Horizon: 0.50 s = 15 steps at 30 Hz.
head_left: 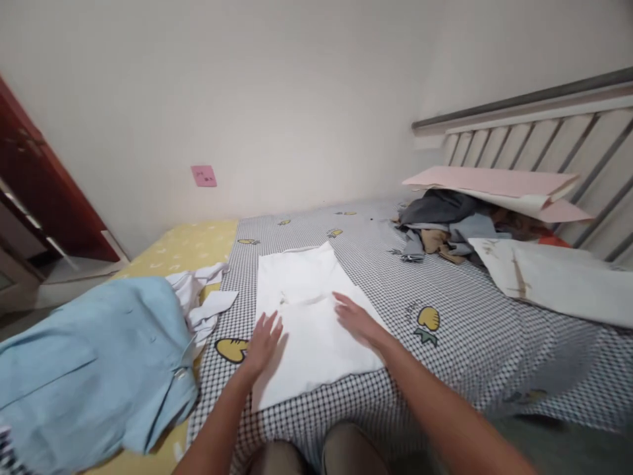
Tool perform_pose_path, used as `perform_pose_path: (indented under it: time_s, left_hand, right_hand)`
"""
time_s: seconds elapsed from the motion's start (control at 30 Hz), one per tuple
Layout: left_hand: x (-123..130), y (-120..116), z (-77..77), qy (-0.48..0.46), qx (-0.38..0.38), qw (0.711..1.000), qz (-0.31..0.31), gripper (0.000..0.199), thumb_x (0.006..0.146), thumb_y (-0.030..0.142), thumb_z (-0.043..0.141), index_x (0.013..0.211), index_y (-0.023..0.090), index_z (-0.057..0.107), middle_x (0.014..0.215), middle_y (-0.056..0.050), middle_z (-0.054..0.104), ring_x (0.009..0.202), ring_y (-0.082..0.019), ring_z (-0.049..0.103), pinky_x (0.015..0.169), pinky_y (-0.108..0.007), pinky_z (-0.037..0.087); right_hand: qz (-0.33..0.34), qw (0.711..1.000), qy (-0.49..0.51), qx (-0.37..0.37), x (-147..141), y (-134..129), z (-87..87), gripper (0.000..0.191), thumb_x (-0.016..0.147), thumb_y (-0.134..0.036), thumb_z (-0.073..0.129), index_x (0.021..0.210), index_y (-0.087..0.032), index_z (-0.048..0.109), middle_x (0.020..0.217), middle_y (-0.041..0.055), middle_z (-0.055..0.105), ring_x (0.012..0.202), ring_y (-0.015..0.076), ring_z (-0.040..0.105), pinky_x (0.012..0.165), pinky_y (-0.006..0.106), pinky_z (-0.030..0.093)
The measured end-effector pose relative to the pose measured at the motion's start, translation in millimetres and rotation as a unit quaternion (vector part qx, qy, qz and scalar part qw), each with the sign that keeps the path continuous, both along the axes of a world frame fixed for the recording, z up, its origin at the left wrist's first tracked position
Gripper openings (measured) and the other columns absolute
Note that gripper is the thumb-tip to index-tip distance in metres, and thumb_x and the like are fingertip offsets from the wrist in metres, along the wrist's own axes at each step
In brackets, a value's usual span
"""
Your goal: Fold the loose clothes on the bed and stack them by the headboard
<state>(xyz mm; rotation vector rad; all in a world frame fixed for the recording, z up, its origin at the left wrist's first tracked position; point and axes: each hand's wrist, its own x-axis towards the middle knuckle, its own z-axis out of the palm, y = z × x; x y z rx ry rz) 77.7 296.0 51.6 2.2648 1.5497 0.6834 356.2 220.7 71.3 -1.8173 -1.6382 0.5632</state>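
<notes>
Light-blue garment: lying loose. Left hand: spreading its fingers, gripping nothing; contact unclear. White cloth: lying centrally on checked bedding, seemingly part-folded, far panel uncovered. Right hand: extending fingers loosely together, gripping nothing. Clothes: lying heaped, unfolded.

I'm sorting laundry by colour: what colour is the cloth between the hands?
White; the cloth shows best in the head view.

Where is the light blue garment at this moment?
In the head view, the light blue garment lies at lower left over the yellow sheet, left of the left hand.
</notes>
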Motion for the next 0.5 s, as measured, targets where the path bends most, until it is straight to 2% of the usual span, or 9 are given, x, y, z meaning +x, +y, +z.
perform_pose_path:
  time_s: [0.07,0.13,0.2,0.27,0.33,0.4,0.5]
  left_hand:
    - [-31.9,-15.5,3.0,0.015,0.044,0.998,-0.03,0.05,0.098,0.04,0.037,0.145,0.027,0.049,0.163,-0.01,0.033,0.151,-0.027,0.027,0.119,-0.052,0.026]
    - [-64.8,-42.8,-7.9,0.048,0.108,0.99,-0.078,0.05,0.096,0.04,0.043,0.145,0.029,0.049,0.163,-0.009,0.033,0.151,-0.028,0.025,0.12,-0.052,0.023]
    - [-90.0,-71.9,-26.5,0.095,0.149,0.977,-0.12,0.056,0.092,0.04,0.054,0.147,0.033,0.046,0.163,-0.008,0.034,0.151,-0.031,0.026,0.12,-0.054,0.022]
    - [-102.5,-92.9,-41.4,0.135,0.139,0.973,-0.124,0.065,0.088,0.035,0.06,0.15,0.034,0.041,0.162,-0.008,0.035,0.15,-0.031,0.027,0.119,-0.054,0.023]
    - [-103.0,-101.1,-45.4,0.162,0.104,0.976,-0.102,0.07,0.086,0.03,0.063,0.151,0.033,0.039,0.162,-0.01,0.035,0.15,-0.031,0.029,0.118,-0.053,0.026]
    - [-97.1,-98.8,-39.0,0.182,0.07,0.977,-0.088,0.07,0.084,0.027,0.065,0.149,0.034,0.042,0.162,-0.01,0.036,0.15,-0.032,0.029,0.117,-0.054,0.027]
    - [-89.0,-89.3,-22.9,0.214,0.035,0.972,-0.094,0.069,0.081,0.027,0.071,0.144,0.039,0.048,0.163,-0.009,0.033,0.15,-0.034,0.027,0.118,-0.055,0.025]
  right_hand:
    - [-0.007,0.999,-0.008,0.031,18.7,-34.9,5.2,0.057,0.095,-0.05,0.041,0.148,-0.032,0.045,0.158,0.0062,0.042,0.146,0.0279,0.035,0.121,0.059,0.013]
    - [0.01,0.998,-0.047,0.05,35.3,-75.9,-1.9,0.06,0.087,-0.047,0.055,0.144,-0.031,0.05,0.156,0.0063,0.045,0.149,0.0303,0.028,0.121,0.06,0.004]
    - [0.043,0.99,-0.117,0.062,46.9,-111.8,-19.7,0.061,0.084,-0.037,0.058,0.144,-0.034,0.051,0.155,0.0044,0.047,0.15,0.0297,0.026,0.121,0.06,0.005]
    - [0.048,0.981,-0.171,0.075,53.5,-133.4,-42.2,0.063,0.083,-0.024,0.051,0.145,-0.035,0.048,0.154,0.0033,0.048,0.149,0.0272,0.03,0.12,0.059,0.012]
    - [0.017,0.976,-0.192,0.097,56.9,-138.2,-62.1,0.067,0.082,-0.016,0.044,0.147,-0.032,0.048,0.153,0.0047,0.05,0.146,0.0254,0.036,0.118,0.057,0.02]
    - [-0.018,0.971,-0.207,0.117,59.5,-130.9,-74.8,0.065,0.081,-0.015,0.043,0.144,-0.03,0.052,0.151,0.0066,0.052,0.141,0.0262,0.043,0.113,0.055,0.029]
    - [-0.042,0.967,-0.225,0.112,65.4,-114.2,-78.0,0.058,0.079,-0.015,0.046,0.13,-0.033,0.065,0.15,0.0059,0.053,0.132,0.0291,0.051,0.104,0.053,0.037]
